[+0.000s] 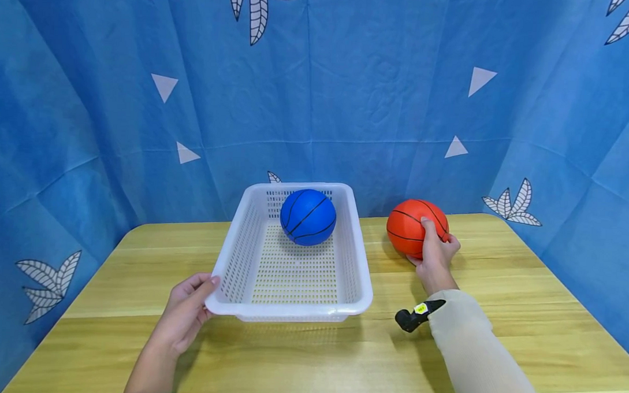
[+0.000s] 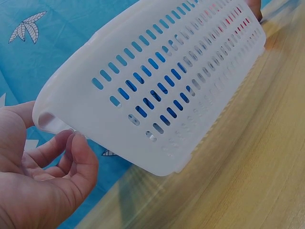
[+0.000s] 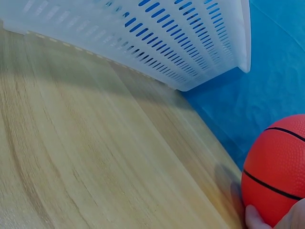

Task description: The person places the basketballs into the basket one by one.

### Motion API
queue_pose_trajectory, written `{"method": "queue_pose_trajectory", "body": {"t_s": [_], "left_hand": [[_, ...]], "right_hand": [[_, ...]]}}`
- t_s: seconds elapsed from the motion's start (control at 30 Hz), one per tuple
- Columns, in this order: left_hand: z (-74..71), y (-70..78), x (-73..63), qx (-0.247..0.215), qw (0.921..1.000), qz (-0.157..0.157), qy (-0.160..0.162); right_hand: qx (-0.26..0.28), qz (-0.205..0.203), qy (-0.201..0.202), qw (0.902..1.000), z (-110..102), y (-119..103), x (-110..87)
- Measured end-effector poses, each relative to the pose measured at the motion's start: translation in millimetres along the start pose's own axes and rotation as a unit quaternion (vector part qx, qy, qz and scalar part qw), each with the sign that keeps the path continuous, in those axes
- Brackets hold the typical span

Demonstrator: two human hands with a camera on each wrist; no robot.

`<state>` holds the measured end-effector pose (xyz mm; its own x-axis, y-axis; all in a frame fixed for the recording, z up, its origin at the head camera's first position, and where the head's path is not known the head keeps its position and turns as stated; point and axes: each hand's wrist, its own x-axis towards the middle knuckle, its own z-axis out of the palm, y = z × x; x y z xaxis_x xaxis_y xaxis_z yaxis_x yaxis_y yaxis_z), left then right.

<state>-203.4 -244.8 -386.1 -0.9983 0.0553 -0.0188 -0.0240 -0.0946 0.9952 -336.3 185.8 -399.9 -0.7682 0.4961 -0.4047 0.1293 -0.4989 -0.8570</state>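
A white perforated plastic basket (image 1: 290,309) is at the middle of the wooden table, with a blue ball with black lines (image 1: 308,217) inside near its far end. My left hand (image 1: 187,313) pinches the rim at the basket's near left corner, and the left wrist view shows fingers curled under that rim. The basket's near end looks raised; whether its whole base is off the table I cannot tell. To the right, my right hand (image 1: 435,253) grips a red ball with black lines (image 1: 408,226) near the table's far edge. Only part of this hand shows in the right wrist view.
Behind the table (image 1: 518,319) hangs a blue curtain (image 1: 349,105) with white leaf and triangle prints, which also runs along both sides. A black strap-like device (image 1: 414,317) sits at my right wrist.
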Motion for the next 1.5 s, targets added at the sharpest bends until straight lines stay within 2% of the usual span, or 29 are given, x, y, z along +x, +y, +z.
{"method": "queue_pose_trajectory", "body": {"t_s": [0.53,0.83,1.5], "left_hand": [[-1.1,-1.0,-0.1,-0.005,1.0000,0.005,-0.004],[-0.2,-1.0,0.5,0.002,1.0000,-0.005,0.004],[-0.1,-0.5,1.1,-0.001,1.0000,-0.009,0.004]], "right_hand": [[-0.003,-0.003,-0.007,1.0000,-5.3,1.4,0.6],[-0.006,-0.005,-0.008,0.9999,-5.1,0.6,-0.3],[-0.022,-0.001,-0.044,0.9988,1.2,-0.3,0.6]]}}
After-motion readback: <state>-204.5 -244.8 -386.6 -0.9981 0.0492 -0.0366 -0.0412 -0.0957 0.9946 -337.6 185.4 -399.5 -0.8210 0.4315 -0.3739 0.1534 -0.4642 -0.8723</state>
